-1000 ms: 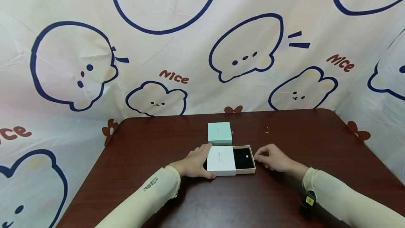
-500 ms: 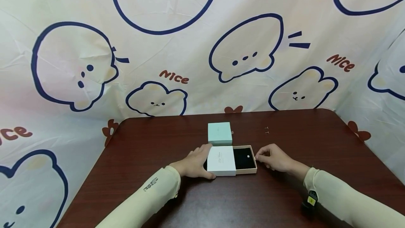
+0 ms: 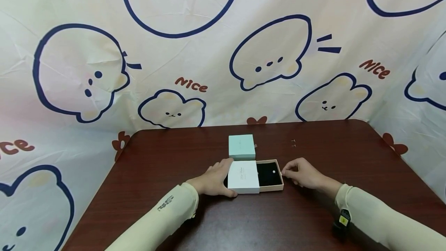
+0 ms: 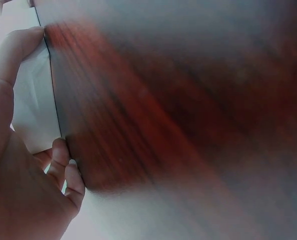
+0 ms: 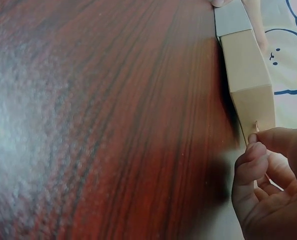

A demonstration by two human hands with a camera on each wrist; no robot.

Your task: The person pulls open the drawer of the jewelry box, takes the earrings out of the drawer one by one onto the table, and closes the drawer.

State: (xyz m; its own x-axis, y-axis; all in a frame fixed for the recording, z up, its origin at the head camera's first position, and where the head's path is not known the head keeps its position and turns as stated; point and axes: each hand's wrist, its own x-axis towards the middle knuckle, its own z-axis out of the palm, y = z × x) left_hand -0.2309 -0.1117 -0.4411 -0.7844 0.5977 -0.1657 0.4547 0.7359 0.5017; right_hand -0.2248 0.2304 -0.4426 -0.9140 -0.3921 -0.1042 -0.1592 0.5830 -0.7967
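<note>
White rectangular cardboard sleeve [image 3: 243, 177] is lying flat near the middle of a dark reddish-brown wood-grain table [image 3: 223, 224], with pale lettering showing on its upper face. Out of its right side a shallow beige cardboard tray [image 3: 271, 188] is jutting partway, its other part lying inside the sleeve. Black soft-looking lining [image 3: 266, 178] is filling the exposed part, and a small round white piece [image 3: 273, 172], too tiny to identify, is sitting on it near the outer end.

The person's left hand [image 3: 214, 178] is gripping the sleeve's left end, thumb and fingers spreading wide across it: the thumb is pressing at the near edge, while the fingers are reaching round toward the far side. The right hand [image 3: 302, 173] is working at the tray's outer end; its thumb and forefinger are meeting closely and pinching a thin pinkish tab [image 5: 256, 125] fixed to that end wall, the other fingers curling beneath.

Just behind the sleeve, a mint-green square box [image 3: 242, 146] is standing; whether the two are touching cannot be told. Two tiny pale T-shaped pieces [image 3: 293, 143] are lying farther right. Cream long sleeves [image 3: 386, 212] are covering both forearms, and a black device with a yellow patch [image 3: 341, 223] is showing under the right wrist. Behind the table, a whitish cloth backdrop [image 3: 216, 61] is hanging, bearing blue-outlined cartoon heads.
</note>
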